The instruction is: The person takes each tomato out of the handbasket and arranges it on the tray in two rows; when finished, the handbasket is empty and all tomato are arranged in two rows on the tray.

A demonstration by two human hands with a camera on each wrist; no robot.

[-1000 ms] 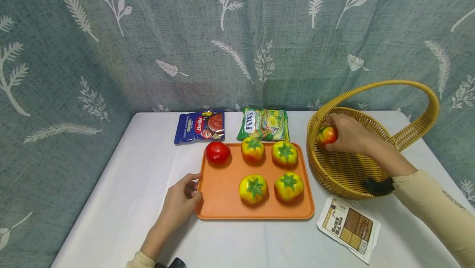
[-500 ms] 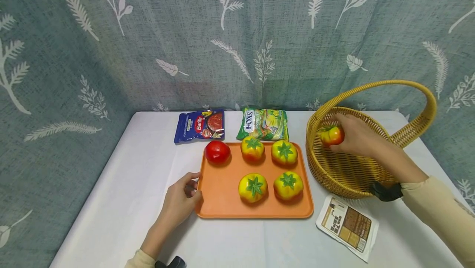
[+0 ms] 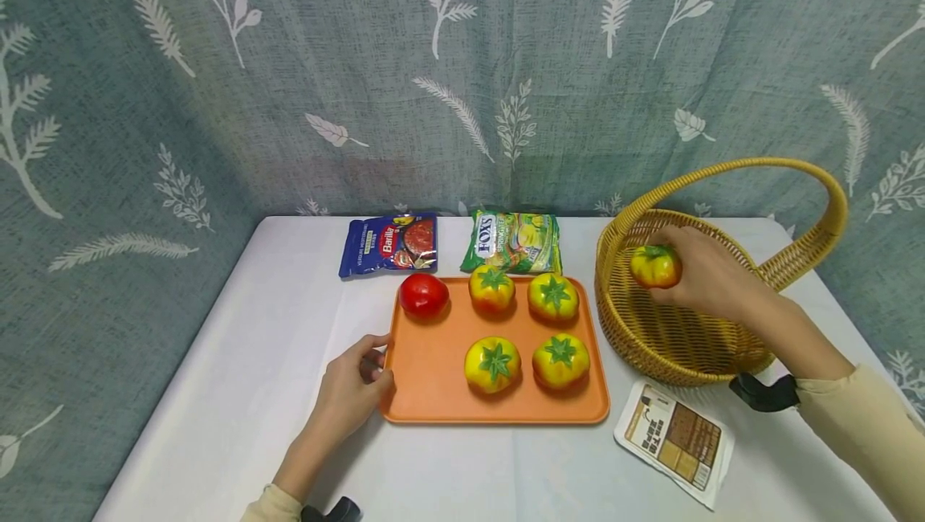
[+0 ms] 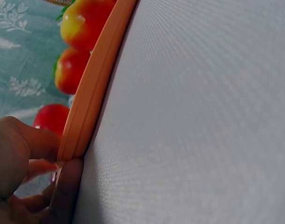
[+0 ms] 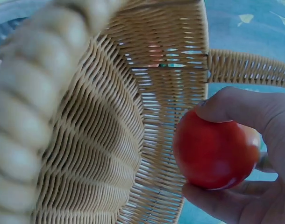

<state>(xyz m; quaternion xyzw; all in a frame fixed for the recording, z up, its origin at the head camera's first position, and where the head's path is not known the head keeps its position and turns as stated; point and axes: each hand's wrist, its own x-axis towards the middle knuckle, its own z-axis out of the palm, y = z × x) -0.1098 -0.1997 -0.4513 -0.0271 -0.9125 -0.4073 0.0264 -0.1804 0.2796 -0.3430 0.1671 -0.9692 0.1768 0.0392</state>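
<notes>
My right hand [image 3: 711,273] grips a yellow-and-red tomato [image 3: 655,267] with a green leafy top, over the left part of the wicker basket [image 3: 675,361]. In the right wrist view, the tomato's red side [image 5: 216,151] shows between thumb and fingers. At the left side of the orange tray [image 3: 433,409], my left hand [image 3: 350,389] holds the rim with curled fingers; the left wrist view shows the tray's edge [image 4: 89,93] between them. On the tray lie a red tomato [image 3: 423,295] at the back left and several yellow-and-red tomatoes [image 3: 493,364].
Behind the tray lie a blue Barilla pouch [image 3: 390,245] and a green Fox's bag [image 3: 513,242]. A white-and-brown packet [image 3: 678,443] lies in front of the basket. The tall basket handle [image 3: 759,162] arches up beside my right hand. A patterned curtain [image 3: 462,88] hangs behind the table.
My right hand has shifted slightly right with the tomato, whose green top has turned more into the head view. My left hand keeps its place on the tray.
</notes>
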